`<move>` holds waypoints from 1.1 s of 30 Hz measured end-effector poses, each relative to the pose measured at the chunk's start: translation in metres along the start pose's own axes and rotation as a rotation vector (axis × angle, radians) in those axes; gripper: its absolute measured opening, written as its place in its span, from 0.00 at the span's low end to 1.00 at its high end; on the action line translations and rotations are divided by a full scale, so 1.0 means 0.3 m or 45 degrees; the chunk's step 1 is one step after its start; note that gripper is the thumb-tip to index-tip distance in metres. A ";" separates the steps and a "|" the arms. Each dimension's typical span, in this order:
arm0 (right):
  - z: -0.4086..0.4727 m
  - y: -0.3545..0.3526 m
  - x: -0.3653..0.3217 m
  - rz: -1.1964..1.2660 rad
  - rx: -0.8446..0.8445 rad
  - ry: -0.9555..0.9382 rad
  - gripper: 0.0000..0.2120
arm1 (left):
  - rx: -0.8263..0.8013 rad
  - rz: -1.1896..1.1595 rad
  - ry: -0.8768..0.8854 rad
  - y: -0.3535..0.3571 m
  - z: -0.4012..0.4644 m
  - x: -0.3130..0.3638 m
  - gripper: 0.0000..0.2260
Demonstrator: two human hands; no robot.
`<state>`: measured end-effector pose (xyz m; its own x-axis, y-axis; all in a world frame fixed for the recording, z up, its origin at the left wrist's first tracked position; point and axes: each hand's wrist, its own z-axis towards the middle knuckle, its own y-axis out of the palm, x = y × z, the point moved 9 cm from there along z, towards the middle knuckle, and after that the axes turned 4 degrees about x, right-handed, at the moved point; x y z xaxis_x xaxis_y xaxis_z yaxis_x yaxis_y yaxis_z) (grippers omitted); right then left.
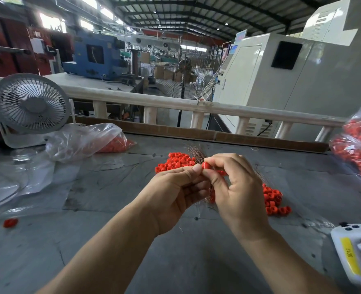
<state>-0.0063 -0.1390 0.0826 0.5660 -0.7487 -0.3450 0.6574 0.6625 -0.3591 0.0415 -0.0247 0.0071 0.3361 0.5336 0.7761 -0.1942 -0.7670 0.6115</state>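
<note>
While both of my hands meet above the middle of the counter (175, 262), I see the right grip (237, 187) pinching a small red ring (206, 165) between thumb and forefinger, at the top of the knot of fingers. The left grip (175, 192) is curled in as well. Its thumb tip presses against the ring from the left, and its fingers are wrapped round a bundle of copper wires (196, 154). The thin strands fan out above the hands and trail out below them. I cannot tell whether the wires pass through the ring, since the fingers hide that spot.

Just behind the hands, a heap of red rings (175, 162) lies loose on the counter, and a second heap (273, 200) sits just beside my right wrist. A single stray ring (10, 222) lies well apart at the near left. Farther left, a clear plastic bag (84, 141) with more rings in it slumps beside a small grey desk fan (30, 102). Another full bag (360, 149) stands at the right edge, and a white device with a yellow label (353, 251) rests at the near right.
</note>
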 end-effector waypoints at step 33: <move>0.012 0.001 -0.005 -0.081 -0.086 -0.112 0.06 | 0.008 0.121 0.121 -0.020 0.011 0.036 0.08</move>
<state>-0.0051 -0.1376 0.0863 0.5676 -0.7865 -0.2434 0.6601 0.6114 -0.4364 0.0495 -0.0154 0.0114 0.2273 0.4898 0.8417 -0.2152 -0.8177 0.5340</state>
